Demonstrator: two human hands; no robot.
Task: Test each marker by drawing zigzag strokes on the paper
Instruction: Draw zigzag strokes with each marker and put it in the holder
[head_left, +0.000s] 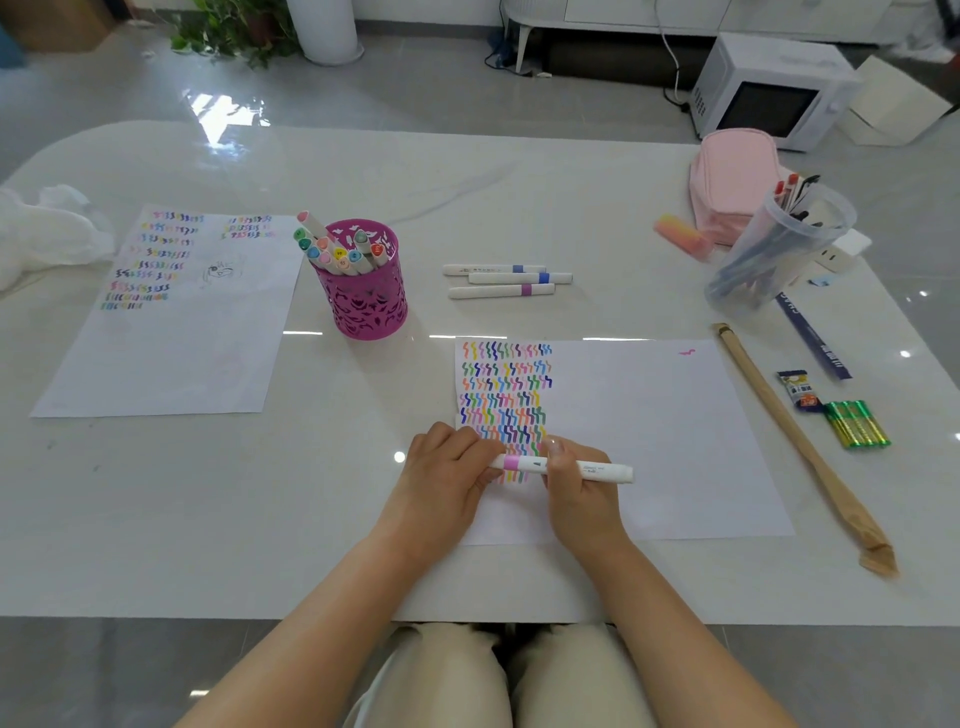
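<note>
Glossy white marble table carries the zigzag-covered white paper sheet. Both left hand and right hand grasp a pink-banded white marker horizontally; pulling the cap carelessly could smear ink across the strokes.

Your left hand: knuckles up, fingers curled in, fingertips closed round the left end of a marker. Wrist straight, forearm bare, running back toward your lap on the left.

Your right hand: palm turned inward, thumb on top and fingers wrapped under the middle of the same marker, which lies level between both hands. Thumbnail faces up. Forearm bare, angling back to the right.

Hands near each other, not touching. Both forearms converge forward from your knees, elbows out of frame.
</note>
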